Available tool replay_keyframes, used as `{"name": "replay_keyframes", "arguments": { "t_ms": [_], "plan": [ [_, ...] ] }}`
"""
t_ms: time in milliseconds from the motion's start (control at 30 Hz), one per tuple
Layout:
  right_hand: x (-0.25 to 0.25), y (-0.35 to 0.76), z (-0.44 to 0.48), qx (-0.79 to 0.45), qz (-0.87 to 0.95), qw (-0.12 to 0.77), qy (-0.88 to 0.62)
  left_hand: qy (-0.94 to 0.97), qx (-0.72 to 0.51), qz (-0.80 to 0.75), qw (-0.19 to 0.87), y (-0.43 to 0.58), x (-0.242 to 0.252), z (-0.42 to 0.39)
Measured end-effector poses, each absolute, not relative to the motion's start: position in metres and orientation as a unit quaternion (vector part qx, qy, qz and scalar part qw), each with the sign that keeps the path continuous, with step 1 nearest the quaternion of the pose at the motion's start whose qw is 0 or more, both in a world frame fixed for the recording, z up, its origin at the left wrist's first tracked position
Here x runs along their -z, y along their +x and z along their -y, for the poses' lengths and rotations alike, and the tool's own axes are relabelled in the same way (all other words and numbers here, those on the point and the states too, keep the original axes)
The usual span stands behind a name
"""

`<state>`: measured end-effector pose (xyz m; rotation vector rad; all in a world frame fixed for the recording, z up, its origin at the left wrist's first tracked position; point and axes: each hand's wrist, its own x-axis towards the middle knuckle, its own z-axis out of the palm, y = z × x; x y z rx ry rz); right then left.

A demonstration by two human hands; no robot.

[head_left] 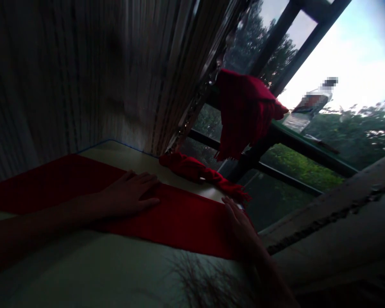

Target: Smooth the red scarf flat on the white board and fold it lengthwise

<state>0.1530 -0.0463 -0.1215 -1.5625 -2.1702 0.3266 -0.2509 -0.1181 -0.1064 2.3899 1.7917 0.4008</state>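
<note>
A long red cloth (186, 220), perhaps a scarf, lies spread across a pale tabletop (115, 261). My left hand (131, 194) rests flat on its middle part, fingers stretched out and thumb apart. Toward the cloth's right end, my right hand (240, 220) lies along its edge with the fingers extended; part of that hand is in shadow. Neither hand appears to grasp anything. Just beyond the cloth, a bunched red fringed scarf (202, 171) lies along the table's far side.
Another red fringed cloth (244, 111) hangs over the green window ledge (311, 147). A clear bottle (308, 109) with a label stands on that ledge. Striped curtains (131, 77) hang at the left and back, and a pale curtain (343, 231) borders the right. Dark hair shows at the bottom.
</note>
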Motion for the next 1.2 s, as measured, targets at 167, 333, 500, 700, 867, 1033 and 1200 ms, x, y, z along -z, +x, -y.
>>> {"name": "replay_keyframes", "arguments": {
  "t_ms": [167, 333, 500, 700, 867, 1033, 1200],
  "plan": [
    [0.114, 0.159, 0.047, -0.121, 0.756, 0.274, -0.582, 0.784, -0.132, -0.601, 0.074, -0.257, 0.114, 0.116],
    [0.115, 0.165, 0.048, -0.118, 0.752, 0.273, -0.588, 0.796, -0.140, -0.584, 0.077, -0.261, 0.119, 0.113],
    [0.124, 0.164, 0.049, -0.120, 0.769, 0.257, -0.573, 0.799, -0.141, -0.574, 0.109, -0.263, 0.116, 0.113],
    [0.124, 0.141, 0.055, -0.121, 0.804, 0.247, -0.527, 0.808, -0.115, -0.569, 0.106, -0.260, 0.098, 0.123],
    [0.114, 0.115, 0.073, -0.117, 0.840, 0.180, -0.498, 0.823, -0.119, -0.546, 0.105, -0.236, 0.083, 0.129],
    [0.101, 0.104, 0.086, -0.138, 0.846, 0.094, -0.506, 0.860, -0.104, -0.480, 0.138, -0.223, 0.090, 0.133],
    [0.096, 0.098, 0.091, -0.157, 0.842, 0.061, -0.512, 0.871, -0.105, -0.451, 0.166, -0.236, 0.088, 0.139]
  ]
}}
